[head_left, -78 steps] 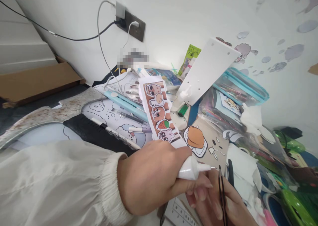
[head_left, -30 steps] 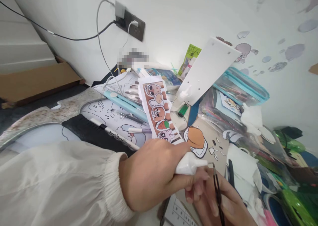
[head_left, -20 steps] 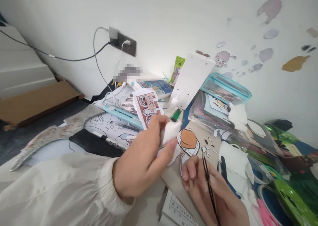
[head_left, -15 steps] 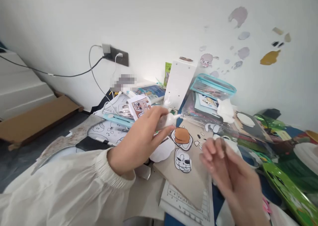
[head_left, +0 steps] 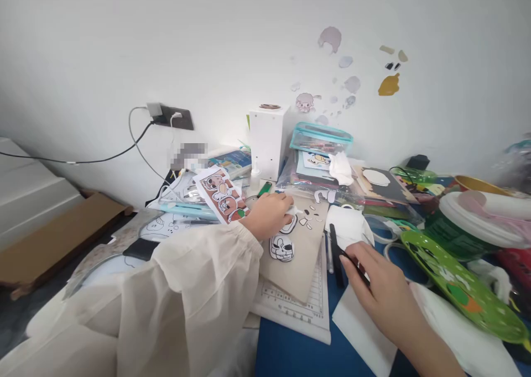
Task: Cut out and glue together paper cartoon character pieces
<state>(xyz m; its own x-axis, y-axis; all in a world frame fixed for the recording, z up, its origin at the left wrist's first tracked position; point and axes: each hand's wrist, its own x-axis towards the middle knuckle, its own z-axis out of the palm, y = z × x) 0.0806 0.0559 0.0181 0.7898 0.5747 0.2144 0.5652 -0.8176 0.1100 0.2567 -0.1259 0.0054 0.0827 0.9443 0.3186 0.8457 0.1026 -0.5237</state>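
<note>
My left hand (head_left: 269, 214) reaches forward over the desk, closed round a small white glue bottle (head_left: 291, 209) whose tip shows past the fingers. It rests at the top of a brown card (head_left: 299, 261) bearing cartoon cut-outs, one black-and-white figure (head_left: 282, 248) just below the hand. Left of the hand a strip of cartoon stickers (head_left: 219, 193) stands up. My right hand (head_left: 375, 283) lies lower right on a white tissue (head_left: 363, 330), pinching black tweezers (head_left: 352, 260).
A gridded sheet (head_left: 296, 310) lies under the card. Behind stand a white box (head_left: 269, 142), a teal pouch (head_left: 321, 139) and a green lighter (head_left: 264, 189). A green tray (head_left: 456, 288) and tubs crowd the right. Pens and drawings lie left, below a wall socket (head_left: 176, 117).
The view pulled back and up. My left hand carried the glue bottle forward from near the tweezers to the card's top. My right hand with the tweezers drew away to the right.
</note>
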